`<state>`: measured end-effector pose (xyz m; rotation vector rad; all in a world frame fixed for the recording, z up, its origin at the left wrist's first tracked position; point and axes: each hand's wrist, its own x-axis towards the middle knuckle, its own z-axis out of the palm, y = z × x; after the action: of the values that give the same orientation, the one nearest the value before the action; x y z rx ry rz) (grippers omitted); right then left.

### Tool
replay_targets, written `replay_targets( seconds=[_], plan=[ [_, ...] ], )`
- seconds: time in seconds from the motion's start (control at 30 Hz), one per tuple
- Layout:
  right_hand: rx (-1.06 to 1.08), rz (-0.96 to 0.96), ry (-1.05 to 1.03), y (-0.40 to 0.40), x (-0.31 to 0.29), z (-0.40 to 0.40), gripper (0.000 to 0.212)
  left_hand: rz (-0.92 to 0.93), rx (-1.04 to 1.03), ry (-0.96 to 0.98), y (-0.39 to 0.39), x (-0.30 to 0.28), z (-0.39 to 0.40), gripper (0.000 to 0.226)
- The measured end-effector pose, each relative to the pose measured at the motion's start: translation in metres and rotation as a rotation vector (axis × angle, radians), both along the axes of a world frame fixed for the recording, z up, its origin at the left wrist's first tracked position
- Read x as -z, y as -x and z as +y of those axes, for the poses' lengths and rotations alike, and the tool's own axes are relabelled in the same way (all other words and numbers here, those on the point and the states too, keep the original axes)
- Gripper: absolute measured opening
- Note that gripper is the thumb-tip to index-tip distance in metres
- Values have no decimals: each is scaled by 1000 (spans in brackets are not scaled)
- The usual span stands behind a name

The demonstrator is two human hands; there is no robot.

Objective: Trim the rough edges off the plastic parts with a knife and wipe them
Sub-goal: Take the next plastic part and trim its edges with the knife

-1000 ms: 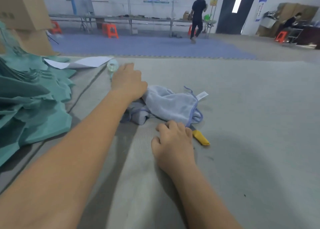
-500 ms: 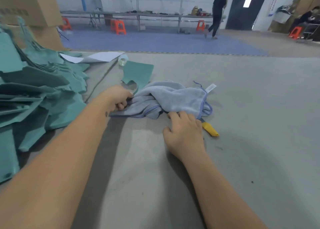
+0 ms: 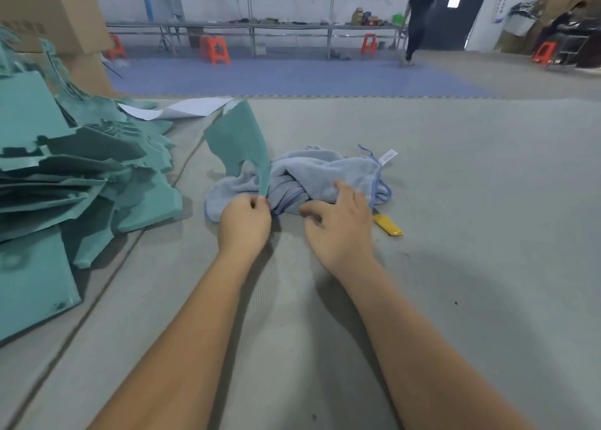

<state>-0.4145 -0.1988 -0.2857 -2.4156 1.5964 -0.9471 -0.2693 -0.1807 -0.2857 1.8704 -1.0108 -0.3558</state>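
My left hand (image 3: 244, 224) pinches the lower tip of a teal plastic part (image 3: 239, 140), which stands tilted up above the grey table. Just behind my hands lies a crumpled light blue cloth (image 3: 312, 177). My right hand (image 3: 338, 228) hovers at the cloth's near edge with its fingers loosely spread, touching or nearly touching the cloth. A yellow-handled knife (image 3: 387, 226) lies on the table right of my right hand, its blade end hidden under the cloth.
A big heap of teal plastic parts (image 3: 65, 175) fills the left side of the grey table (image 3: 455, 267). White paper sheets (image 3: 185, 107) and cardboard boxes (image 3: 48, 16) sit at the far left. A person (image 3: 418, 16) walks in the background.
My left hand has drawn back from the far side of the table, bringing a teal part that now stands lifted over the cloth. My right hand has shifted slightly and opened its fingers.
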Motion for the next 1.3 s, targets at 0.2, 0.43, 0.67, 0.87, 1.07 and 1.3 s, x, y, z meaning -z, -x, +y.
replay_targets(
  seconds=[0.2,0.43,0.67,0.87,1.07,1.3],
  plan=[
    [-29,-72,-141,-34,-13,-29,103,-27,-39,102,3,6,-3,26],
    [8,25,-12,-56,-7,-72,14,-148,27,153,3,9,-7,30],
    [171,-224,-174,-5,-12,-153,44,-224,100,144,4,12,-9,30],
    [66,-359,-298,0,-15,-138,56,-256,151,65,4,10,-10,29],
    [291,-101,-135,18,-16,-90,28,-138,204,9,2,9,-7,20],
    [425,161,-464,65,-19,-51,50,-70,203,12,2,9,-4,25]
  ],
)
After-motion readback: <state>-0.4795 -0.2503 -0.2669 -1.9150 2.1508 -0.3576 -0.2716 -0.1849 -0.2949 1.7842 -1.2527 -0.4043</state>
